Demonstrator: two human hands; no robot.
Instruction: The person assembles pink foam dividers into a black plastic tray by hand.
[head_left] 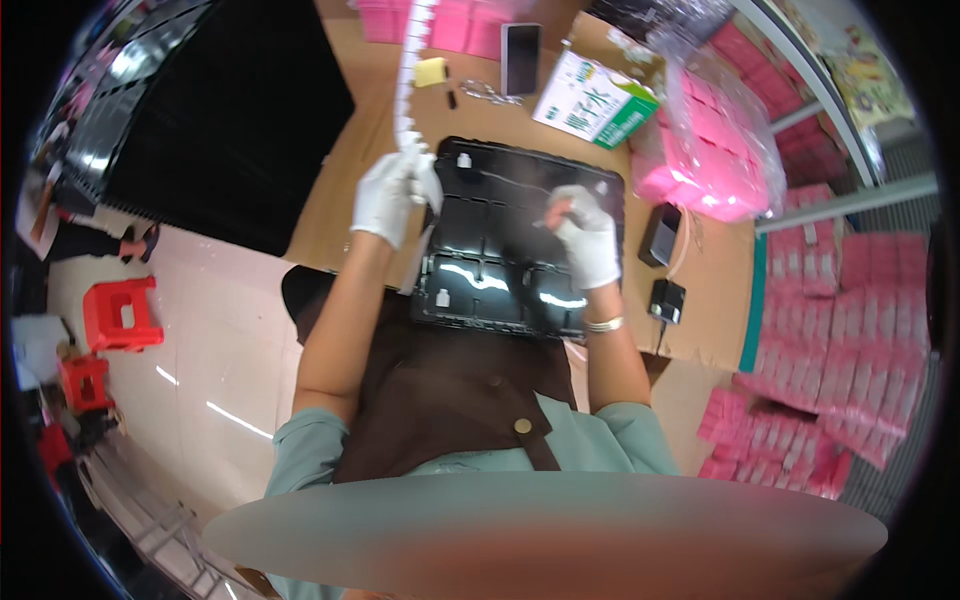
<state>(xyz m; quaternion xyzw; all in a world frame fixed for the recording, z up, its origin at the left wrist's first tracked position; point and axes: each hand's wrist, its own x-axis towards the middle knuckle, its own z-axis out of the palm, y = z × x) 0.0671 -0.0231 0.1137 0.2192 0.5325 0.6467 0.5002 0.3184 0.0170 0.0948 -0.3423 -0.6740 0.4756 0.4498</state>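
Observation:
A black plastic tray with shallow compartments lies in front of me. Small white label-like pieces sit near its corners. At the tray's left edge my gloved left hand is closed on a long white strip of labels, which runs away up the table and hangs past my fingers. Over the tray's right half, my right hand has its fingers curled together in a white glove with bare fingertips. Whatever is between those fingers is too small and blurred to tell.
A large stack of black trays stands at left. Beyond the tray lie a phone, a yellow pad and an open carton. Pink packages in plastic and two black adapters are at right. Red stools stand on the floor.

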